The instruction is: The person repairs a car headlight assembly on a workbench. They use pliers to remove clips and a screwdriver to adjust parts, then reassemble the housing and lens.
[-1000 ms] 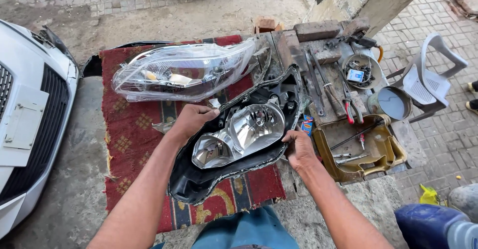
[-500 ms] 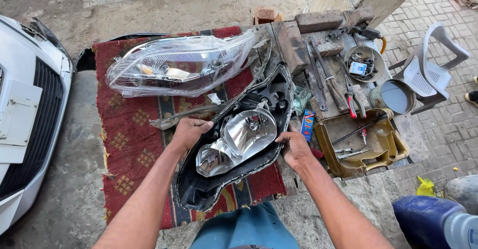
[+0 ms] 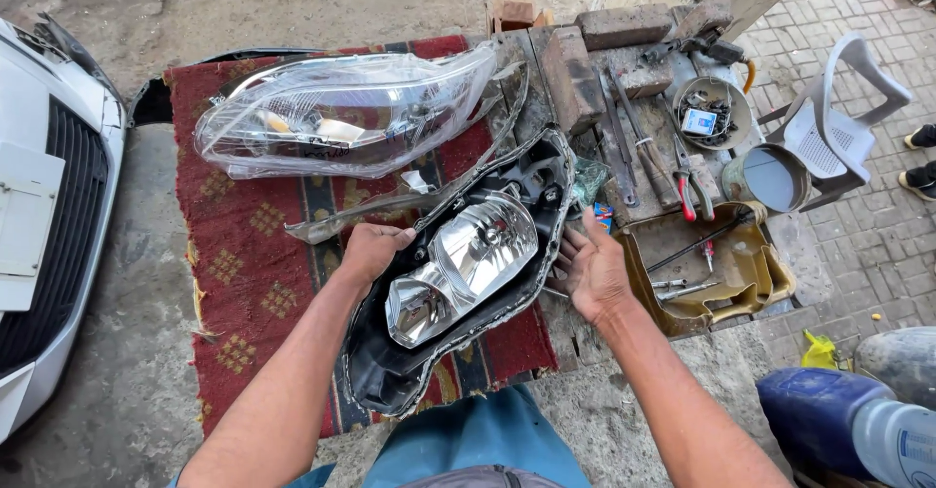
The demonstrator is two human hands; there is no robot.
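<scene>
At nine o'clock from where the person sits, the white car front (image 3: 44, 215) with its dark grille fills the left edge over bare concrete. Next comes the red patterned rug (image 3: 249, 283), and across its top, toward eleven o'clock, lies the clear headlight lens cover (image 3: 346, 113), long and glossy, with amber and white bits showing through it.

The left hand (image 3: 372, 251) curls over the left rim of the headlight housing (image 3: 458, 273), fingers bent and gripping the edge. The housing sits dead centre on the rug, tilted so its narrow end points to seven o'clock and its wide end to one o'clock. It is a black plastic shell with a ragged, pale-crusted rim, and inside sit two bright chrome reflector bowls, the bigger one uppermost.

The right hand (image 3: 593, 272) is at three o'clock of the housing, palm up and fingers spread, fingertips just at the right rim, gripping nothing.

Further right, at two o'clock, a worn board carries pliers with red handles (image 3: 690, 181), a round tin of small parts (image 3: 714, 113) and a yellowish tray (image 3: 717, 264) holding screwdrivers. A grey plastic chair (image 3: 838, 122) stands beyond. At five o'clock sits a blue jug (image 3: 829, 420).
</scene>
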